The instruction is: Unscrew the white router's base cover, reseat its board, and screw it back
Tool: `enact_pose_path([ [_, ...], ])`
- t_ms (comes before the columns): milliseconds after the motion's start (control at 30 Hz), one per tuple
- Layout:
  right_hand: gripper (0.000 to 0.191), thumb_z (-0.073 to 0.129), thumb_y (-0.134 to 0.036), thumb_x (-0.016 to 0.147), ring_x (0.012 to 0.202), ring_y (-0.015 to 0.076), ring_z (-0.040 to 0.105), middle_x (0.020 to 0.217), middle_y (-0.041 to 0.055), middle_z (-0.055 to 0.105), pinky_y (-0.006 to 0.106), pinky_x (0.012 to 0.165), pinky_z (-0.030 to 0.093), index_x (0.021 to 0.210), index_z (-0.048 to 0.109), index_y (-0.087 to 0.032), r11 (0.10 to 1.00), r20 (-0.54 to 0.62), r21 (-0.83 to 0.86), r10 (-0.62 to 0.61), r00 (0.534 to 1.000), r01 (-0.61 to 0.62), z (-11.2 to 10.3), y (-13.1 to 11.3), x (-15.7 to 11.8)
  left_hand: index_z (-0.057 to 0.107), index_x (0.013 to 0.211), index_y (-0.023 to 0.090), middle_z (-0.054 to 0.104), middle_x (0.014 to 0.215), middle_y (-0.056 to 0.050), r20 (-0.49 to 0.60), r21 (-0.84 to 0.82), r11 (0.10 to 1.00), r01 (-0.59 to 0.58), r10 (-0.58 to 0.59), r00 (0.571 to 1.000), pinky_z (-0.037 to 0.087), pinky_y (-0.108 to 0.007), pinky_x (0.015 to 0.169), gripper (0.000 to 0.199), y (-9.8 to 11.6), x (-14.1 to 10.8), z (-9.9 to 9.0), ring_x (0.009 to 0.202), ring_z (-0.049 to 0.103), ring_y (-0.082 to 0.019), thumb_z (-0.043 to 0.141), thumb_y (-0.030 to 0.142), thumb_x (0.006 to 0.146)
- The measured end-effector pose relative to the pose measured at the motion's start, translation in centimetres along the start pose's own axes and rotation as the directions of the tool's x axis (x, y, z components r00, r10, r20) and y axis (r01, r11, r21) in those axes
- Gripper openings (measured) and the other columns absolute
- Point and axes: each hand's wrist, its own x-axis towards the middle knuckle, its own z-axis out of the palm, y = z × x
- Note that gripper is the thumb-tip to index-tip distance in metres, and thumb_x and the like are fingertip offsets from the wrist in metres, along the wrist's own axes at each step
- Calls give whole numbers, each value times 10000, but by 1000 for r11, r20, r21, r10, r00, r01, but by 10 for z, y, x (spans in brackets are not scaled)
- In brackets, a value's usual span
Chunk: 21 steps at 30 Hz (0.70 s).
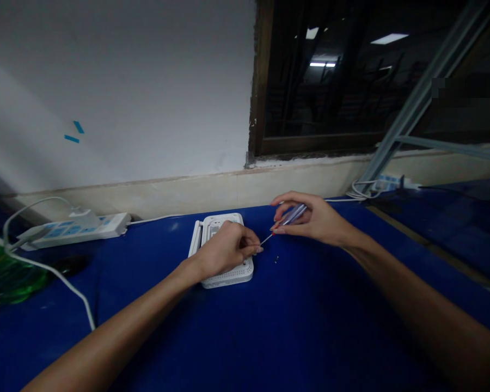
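**First:** Tell me, what had you in your right hand (316, 219)?

**Second:** You had a slim screwdriver (293, 214) with a clear, bluish handle. Your fingers were closed around that handle, so you were clearly grasping it.

**First:** And which way did the screwdriver point?

**Second:** Its long axis lay slanted. The handle was up and to the right, and the thin shaft went down and to the left, toward your other hand. The tip ended just beside your left fingertips (256, 249), at the edge of the router. I cannot tell if it touched anything.

**First:** What was your left hand (224, 251) doing?

**Second:** Your left hand was over a white plastic router (228, 280), with the fingers bent and clasping it from above. The router lay flat on the blue table top (245, 337), and its long side ran from you toward the wall.

**First:** Was there anything else near your hands?

**Second:** Yes. One small dark screw (276, 259) lay on the table, just right of the router and below the shaft. Behind the router, to the left, there was a white power strip (73, 231) with a white cable (44, 272). A second power strip (387, 183) sat farther right, against the wall.
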Motion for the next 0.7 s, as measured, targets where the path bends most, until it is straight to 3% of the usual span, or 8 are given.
enact_pose_path([
  [200, 616, 865, -334, 668, 809, 204, 726, 893, 8, 671, 352, 758, 603, 1210, 589, -233, 997, -228, -80, 3, 974, -22, -26, 17, -30, 738, 843, 135, 741, 760, -50, 33, 86, 994, -67, 64, 997, 494, -243, 635, 109, -1, 28, 15, 670, 679, -158, 637, 112, 810],
  [367, 641, 850, -399, 656, 735, 186, 705, 877, 18, 679, 315, 654, 582, 1211, 591, -212, 971, -224, -192, 95, 970, -140, -45, 31, -33, 749, 814, 135, 752, 793, -57, 129, 116, 986, -116, 101, 987, 515, -251, 652, 234, -11, 47, 29, 690, 695, -168, 585, -1, 720],
  [700, 598, 839, -382, 669, 664, 133, 662, 882, 13, 686, 251, 597, 520, 1187, 607, -195, 966, -207, -217, 93, 974, -139, -43, 41, -31, 743, 894, 100, 762, 800, -83, 199, 37, 997, -74, 65, 978, 578, -252, 657, 282, -12, 48, 36, 712, 728, -185, 612, -58, 701],
])
